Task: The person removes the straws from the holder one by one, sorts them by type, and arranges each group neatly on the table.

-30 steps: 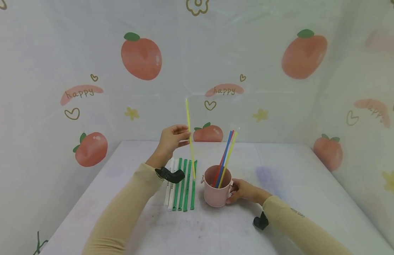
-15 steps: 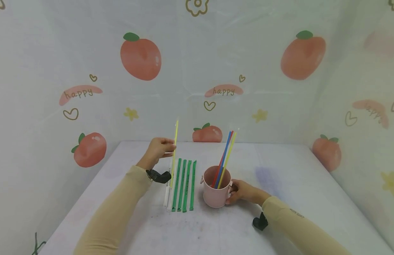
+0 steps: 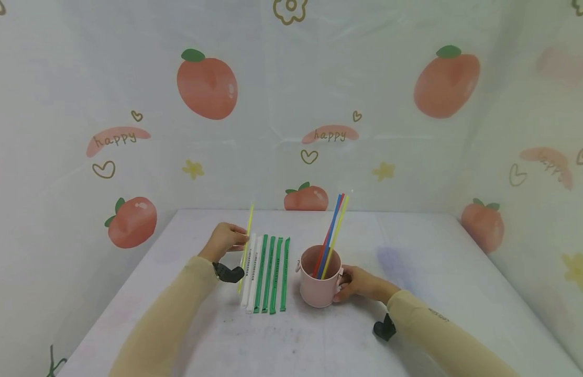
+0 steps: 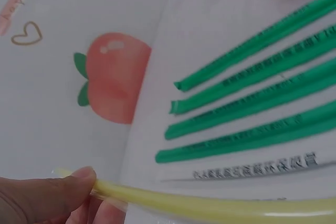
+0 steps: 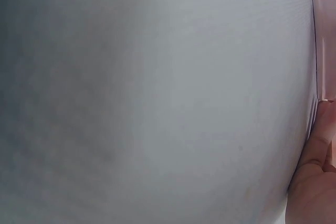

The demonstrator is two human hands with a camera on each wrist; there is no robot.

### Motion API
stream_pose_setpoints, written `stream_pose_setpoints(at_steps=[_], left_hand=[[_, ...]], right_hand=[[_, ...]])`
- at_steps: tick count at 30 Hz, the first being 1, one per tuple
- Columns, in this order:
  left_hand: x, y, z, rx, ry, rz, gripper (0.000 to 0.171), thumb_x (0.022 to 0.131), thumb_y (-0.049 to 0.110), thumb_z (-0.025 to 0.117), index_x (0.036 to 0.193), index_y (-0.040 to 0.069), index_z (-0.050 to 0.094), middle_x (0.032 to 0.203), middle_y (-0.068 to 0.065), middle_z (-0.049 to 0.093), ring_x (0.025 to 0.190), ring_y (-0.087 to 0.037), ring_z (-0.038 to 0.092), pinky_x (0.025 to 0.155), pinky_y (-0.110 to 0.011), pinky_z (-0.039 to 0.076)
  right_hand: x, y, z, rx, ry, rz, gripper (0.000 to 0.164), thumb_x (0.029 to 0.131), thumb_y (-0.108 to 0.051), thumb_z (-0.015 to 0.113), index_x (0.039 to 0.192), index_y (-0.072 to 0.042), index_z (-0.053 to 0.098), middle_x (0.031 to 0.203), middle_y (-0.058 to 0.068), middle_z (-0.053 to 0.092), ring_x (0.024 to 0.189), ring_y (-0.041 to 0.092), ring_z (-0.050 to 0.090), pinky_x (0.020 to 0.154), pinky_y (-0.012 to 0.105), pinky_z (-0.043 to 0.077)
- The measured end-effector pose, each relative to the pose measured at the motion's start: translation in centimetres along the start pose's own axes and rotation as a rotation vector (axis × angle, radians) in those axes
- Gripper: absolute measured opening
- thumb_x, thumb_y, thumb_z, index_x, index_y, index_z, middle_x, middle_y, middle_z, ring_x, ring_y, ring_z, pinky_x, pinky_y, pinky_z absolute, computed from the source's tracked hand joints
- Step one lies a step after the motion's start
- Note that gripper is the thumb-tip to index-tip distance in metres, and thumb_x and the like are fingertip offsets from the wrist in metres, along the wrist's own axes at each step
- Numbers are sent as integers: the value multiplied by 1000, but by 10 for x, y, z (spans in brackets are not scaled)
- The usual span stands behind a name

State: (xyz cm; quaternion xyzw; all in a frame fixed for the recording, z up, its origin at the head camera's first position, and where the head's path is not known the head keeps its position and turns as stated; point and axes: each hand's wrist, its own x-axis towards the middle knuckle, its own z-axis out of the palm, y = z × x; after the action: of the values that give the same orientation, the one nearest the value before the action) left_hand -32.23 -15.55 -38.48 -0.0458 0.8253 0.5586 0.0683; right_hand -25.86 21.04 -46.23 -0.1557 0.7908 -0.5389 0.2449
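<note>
Thumb and fingers of my left hand (image 3: 227, 240) pinch a yellow straw (image 3: 250, 219) in a clear wrapper, near its far end. That straw slants at the left side of two white-wrapped straws (image 3: 252, 277); whether it touches the table is unclear. In the left wrist view the yellow straw (image 4: 210, 208) runs right from the fingertips. Several green-wrapped straws (image 3: 274, 277) lie side by side, right of the white ones. My right hand (image 3: 366, 284) grips the handle side of a pink cup (image 3: 318, 292), its fingers partly hidden. Red, blue and yellow straws (image 3: 337, 225) lean inside the cup.
The white table (image 3: 291, 345) ends at a patterned back curtain (image 3: 291, 94), with printed sheets on both sides. Black wrist cameras sit at the left wrist (image 3: 229, 273) and right wrist (image 3: 384, 328). A dark green string (image 3: 53, 364) hangs at the lower left.
My left hand has carried the yellow straw left and down, from near the cup to the left side of the white straws. The right hand and cup stay put.
</note>
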Motion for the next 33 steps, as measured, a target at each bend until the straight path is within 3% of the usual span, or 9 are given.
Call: stream_pose_setpoints(at_steps=[10,17,33], left_hand=[[8,-34,2,83,52,-118,25,80,0,69,102,-7,62,93,-15,61,73,-18,60,62,-24,54],[13,-50,4,140,62,-178,24,78,2,71,99,-6,62,84,-12,62,64,-14,58,55,-21,51],[10,-58,12,171,71,-178,23,77,0,72,97,-5,62,80,-12,63,60,-13,56,52,-21,50]], right_hand=[[0,-1,0,-6,-5,-3,51,68,-7,82,109,-1,53,88,5,49,84,19,46,72,26,41],[-1,-2,1,-14,-5,-13,50,67,-8,82,108,-1,53,88,5,49,83,19,46,71,25,41],[-1,-3,1,9,-14,-8,50,69,-6,81,109,-1,53,88,6,49,82,18,46,70,24,42]])
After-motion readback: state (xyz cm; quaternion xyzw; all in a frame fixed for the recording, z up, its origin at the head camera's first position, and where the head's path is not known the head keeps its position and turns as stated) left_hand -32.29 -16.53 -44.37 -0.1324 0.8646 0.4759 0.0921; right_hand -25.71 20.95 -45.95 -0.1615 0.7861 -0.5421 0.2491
